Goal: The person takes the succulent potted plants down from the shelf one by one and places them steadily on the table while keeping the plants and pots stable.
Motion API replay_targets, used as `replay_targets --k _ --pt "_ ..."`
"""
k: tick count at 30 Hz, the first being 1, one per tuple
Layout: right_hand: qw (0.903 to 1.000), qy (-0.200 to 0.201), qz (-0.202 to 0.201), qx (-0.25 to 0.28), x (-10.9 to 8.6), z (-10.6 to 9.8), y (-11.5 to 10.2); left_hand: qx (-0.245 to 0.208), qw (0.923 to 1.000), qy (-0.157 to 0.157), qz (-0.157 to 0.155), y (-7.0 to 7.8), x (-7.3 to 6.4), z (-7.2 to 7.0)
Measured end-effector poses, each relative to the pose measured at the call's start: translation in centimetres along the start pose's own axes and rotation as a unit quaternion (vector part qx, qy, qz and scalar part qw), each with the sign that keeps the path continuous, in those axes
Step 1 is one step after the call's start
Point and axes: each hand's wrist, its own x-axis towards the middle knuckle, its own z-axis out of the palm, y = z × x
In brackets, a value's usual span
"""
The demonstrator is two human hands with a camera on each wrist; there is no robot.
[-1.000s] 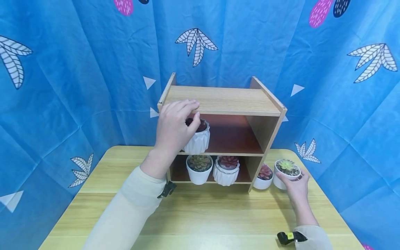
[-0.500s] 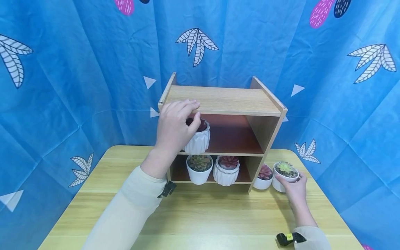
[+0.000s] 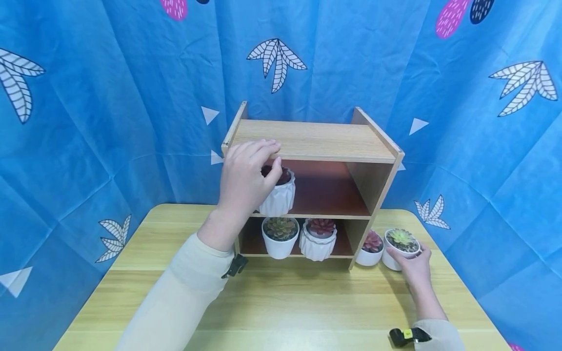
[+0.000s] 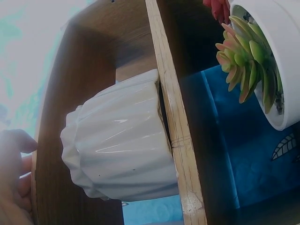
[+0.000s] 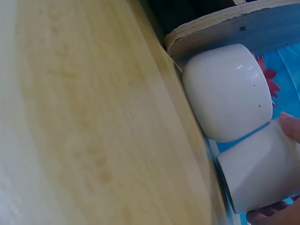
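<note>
My left hand (image 3: 250, 175) rests on the front left of the top board of a small wooden shelf (image 3: 307, 139), thumb near its front edge. Just below stands a white fluted pot (image 4: 122, 140) with a dark red succulent, on the middle board. My right hand (image 3: 414, 265) holds a white pot with a green succulent (image 3: 401, 239) on the table, right of the shelf. Thumb and fingers lie on opposite sides of it. Close beside it, against the shelf's side, is a white pot with a red succulent (image 3: 370, 248).
On the lower board stand a smooth white pot with a greenish succulent (image 3: 280, 236) and a fluted white pot with a red succulent (image 3: 318, 239). The wooden table (image 3: 285, 307) carries the shelf. A blue patterned curtain (image 3: 175, 97) surrounds the back and sides.
My right hand has shifted the green succulent's pot slightly left and toward me, closer to the red one. My left hand stays in place.
</note>
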Motion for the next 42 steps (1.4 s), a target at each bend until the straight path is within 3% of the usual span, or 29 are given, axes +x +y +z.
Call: replay_targets --k 34,42 --pt "0.9986 -0.048 0.001 -0.024 0.0 -0.3 -0.4 -0.001 1.0 0.0 -0.001 -0.1 0.0 -0.2" --pt "0.9968 -0.059 0.005 -0.054 -0.2 -1.0 -1.1 -0.001 1.0 0.001 0.004 -0.1 0.0 -0.2"
